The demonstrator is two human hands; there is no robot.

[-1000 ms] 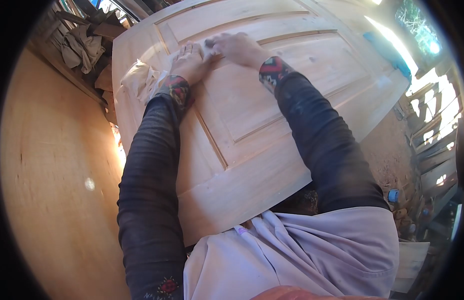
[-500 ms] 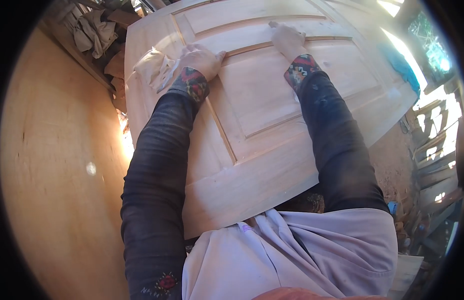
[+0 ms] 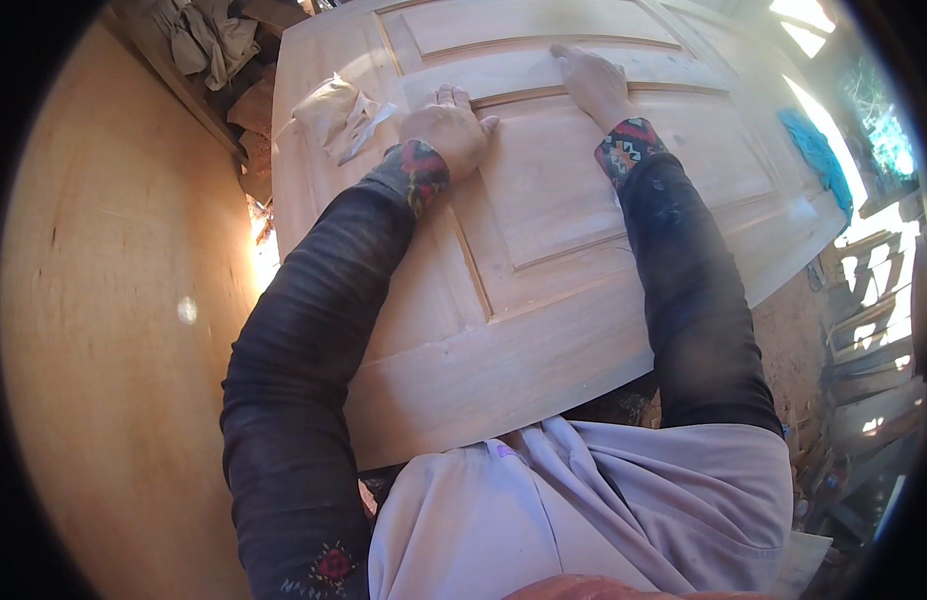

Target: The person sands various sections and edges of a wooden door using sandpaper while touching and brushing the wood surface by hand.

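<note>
A pale wooden panel door lies flat in front of me, with raised mouldings around its recessed panels. My left hand rests palm down on the door beside a moulding, its fingers stretched out and holding nothing. Farther right, my right hand presses on the flat rail between two panels. Its fingers are curled together, and whatever they may hold is hidden beneath. A crumpled beige piece of cloth or paper lies on the door just left of my left hand.
A large smooth wooden board stands along the left side. Blue cloth or plastic hangs at the door's right edge. Crumpled fabric lies at the upper left, and stacked wood scraps fill the right.
My left hand has slid a little towards me and away from the crumpled piece, its fingers now flatter. The right hand stays on the rail, and the view has shifted slightly.
</note>
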